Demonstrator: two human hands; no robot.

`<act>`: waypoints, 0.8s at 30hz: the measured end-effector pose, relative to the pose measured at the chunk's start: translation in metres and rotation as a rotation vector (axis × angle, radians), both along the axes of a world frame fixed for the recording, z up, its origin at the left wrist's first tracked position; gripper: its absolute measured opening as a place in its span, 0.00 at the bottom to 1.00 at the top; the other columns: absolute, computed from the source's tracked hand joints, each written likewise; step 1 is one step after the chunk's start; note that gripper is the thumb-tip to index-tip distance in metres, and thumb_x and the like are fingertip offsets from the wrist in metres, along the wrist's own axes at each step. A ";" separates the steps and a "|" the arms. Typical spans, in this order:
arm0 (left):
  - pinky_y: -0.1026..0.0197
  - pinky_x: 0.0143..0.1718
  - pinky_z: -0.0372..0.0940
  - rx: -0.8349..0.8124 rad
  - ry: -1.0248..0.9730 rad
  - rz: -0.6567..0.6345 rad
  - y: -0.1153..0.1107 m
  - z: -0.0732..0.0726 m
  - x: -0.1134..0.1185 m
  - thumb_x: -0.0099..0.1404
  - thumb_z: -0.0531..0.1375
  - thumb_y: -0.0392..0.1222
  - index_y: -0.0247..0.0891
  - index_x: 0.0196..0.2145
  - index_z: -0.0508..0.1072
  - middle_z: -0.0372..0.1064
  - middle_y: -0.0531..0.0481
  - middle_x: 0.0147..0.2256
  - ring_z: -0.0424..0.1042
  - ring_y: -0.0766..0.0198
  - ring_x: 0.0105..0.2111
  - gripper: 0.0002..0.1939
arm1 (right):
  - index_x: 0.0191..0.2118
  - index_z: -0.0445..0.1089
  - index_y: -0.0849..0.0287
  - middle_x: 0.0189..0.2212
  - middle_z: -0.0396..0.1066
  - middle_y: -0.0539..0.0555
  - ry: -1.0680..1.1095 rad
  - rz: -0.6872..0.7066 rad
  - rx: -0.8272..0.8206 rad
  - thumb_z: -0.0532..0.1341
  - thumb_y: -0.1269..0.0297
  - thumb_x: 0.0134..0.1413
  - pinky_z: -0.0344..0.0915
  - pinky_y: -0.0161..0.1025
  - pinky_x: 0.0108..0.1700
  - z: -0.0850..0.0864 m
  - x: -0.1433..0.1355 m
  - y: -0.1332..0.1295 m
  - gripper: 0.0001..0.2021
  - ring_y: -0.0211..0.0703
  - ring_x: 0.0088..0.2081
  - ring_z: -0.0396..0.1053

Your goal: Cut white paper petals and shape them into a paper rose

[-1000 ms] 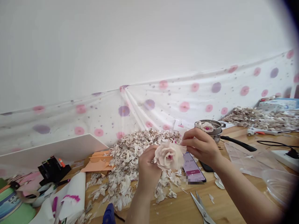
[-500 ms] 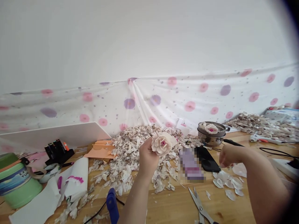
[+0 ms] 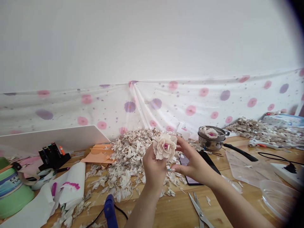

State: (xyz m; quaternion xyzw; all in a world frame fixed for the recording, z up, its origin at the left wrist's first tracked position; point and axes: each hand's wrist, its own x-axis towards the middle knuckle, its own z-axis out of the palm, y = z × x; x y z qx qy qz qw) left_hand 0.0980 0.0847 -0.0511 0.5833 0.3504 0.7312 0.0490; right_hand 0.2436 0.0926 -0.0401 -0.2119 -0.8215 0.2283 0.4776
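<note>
A cream handmade flower (image 3: pixel 164 147) with a magenta centre faces me above the table. My left hand (image 3: pixel 153 167) is closed around its underside from the left. On the other side, my right hand (image 3: pixel 190 163) reaches to the flower's edge, fingers behind the petals and thumb pointing below them. Its fingertips are partly hidden, but they appear to grip the flower's outer petals. Behind both hands spreads a large heap of loose, pale petals (image 3: pixel 125 167). Two phones lie under and beside my right hand: a lit phone (image 3: pixel 191 181) and a black phone (image 3: pixel 210 162).
Scissors (image 3: pixel 199 207) and a blue glue gun (image 3: pixel 110 210) lie near the front edge. At the right stand a metal pot (image 3: pixel 210 144) with a flower, a clear bowl (image 3: pixel 277 196) and a power strip (image 3: pixel 288 174). Markers (image 3: pixel 52 153) and a green tub (image 3: pixel 15 194) are leftward.
My right hand has come left from beside the pot to the flower and now touches it. My left hand still holds the flower in nearly the same place. The view has shifted slightly.
</note>
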 end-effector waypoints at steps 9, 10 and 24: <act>0.64 0.37 0.67 -0.079 -0.036 -0.219 -0.004 0.001 0.005 0.56 0.61 0.30 0.44 0.41 0.78 0.77 0.53 0.37 0.75 0.61 0.37 0.16 | 0.67 0.44 0.44 0.67 0.48 0.59 0.031 -0.060 -0.014 0.68 0.56 0.51 0.46 0.58 0.66 -0.010 -0.007 0.001 0.43 0.57 0.68 0.46; 0.64 0.37 0.67 -0.084 -0.032 -0.223 -0.005 0.002 0.006 0.56 0.60 0.29 0.44 0.41 0.78 0.77 0.53 0.36 0.75 0.62 0.36 0.16 | 0.67 0.44 0.43 0.67 0.49 0.58 0.048 -0.071 -0.015 0.67 0.58 0.52 0.47 0.58 0.66 -0.011 -0.009 0.000 0.41 0.56 0.67 0.47; 0.65 0.35 0.66 0.087 0.127 0.086 -0.002 -0.006 0.009 0.58 0.57 0.26 0.40 0.37 0.75 0.74 0.53 0.33 0.73 0.64 0.34 0.13 | 0.60 0.57 0.44 0.59 0.64 0.55 0.280 -0.149 0.026 0.62 0.74 0.52 0.57 0.54 0.62 -0.019 -0.022 -0.001 0.32 0.53 0.61 0.61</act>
